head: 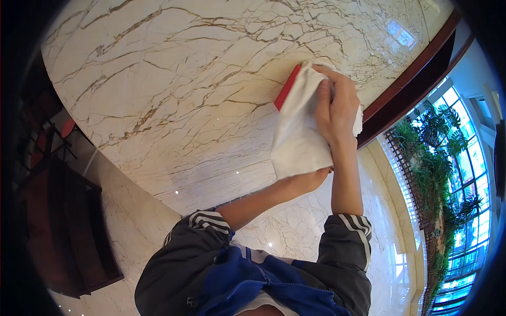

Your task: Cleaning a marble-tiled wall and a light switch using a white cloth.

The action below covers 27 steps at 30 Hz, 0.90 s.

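A white cloth (pixel 298 130) hangs draped over a flat-sided red object (pixel 287 87), whose left edge alone shows beside the veined marble wall. My right hand (pixel 338 102) grips the cloth near its top, with thumb and fingers pressed into the folds. From the lower left my left forearm reaches under the cloth. Only the heel of my left hand (pixel 321 177) shows below the hem; its fingers are hidden, so its grip cannot be seen. Whether the red object is fixed to the wall or held is not visible.
The cream marble wall (pixel 178 79) fills the upper view. A dark red wooden rail (pixel 407 79) runs along its right side. Beyond are planted greenery (pixel 423 158) and tall windows (pixel 470 166). Dark wooden furniture (pixel 63 233) stands at left on the polished marble floor (pixel 134 237).
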Each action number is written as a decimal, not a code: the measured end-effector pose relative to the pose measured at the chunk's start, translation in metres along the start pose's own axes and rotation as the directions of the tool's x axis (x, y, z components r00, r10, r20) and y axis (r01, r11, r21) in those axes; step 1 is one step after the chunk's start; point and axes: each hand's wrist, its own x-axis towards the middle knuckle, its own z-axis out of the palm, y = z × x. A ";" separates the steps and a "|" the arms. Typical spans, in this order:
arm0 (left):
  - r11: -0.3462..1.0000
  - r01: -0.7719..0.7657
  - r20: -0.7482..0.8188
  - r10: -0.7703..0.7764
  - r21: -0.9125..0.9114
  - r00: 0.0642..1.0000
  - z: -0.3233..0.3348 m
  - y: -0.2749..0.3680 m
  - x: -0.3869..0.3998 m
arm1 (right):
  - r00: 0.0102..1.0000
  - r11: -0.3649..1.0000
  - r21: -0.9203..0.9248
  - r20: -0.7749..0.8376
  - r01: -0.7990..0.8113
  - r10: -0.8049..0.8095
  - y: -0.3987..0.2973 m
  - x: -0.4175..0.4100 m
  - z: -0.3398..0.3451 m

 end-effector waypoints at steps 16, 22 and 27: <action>0.976 0.118 0.119 -0.097 -0.184 0.988 0.001 0.002 0.000 | 0.937 0.945 0.044 0.152 -0.323 0.314 0.016 0.011 -0.015; 0.944 -0.089 -0.033 0.105 0.318 0.994 -0.031 0.017 0.014 | 0.964 0.988 0.096 0.250 -0.124 0.096 -0.013 0.029 -0.005; 0.878 -0.427 -0.176 0.465 0.215 0.867 -0.014 0.012 0.017 | 0.916 0.955 -0.050 0.271 -0.294 0.296 0.021 0.014 -0.023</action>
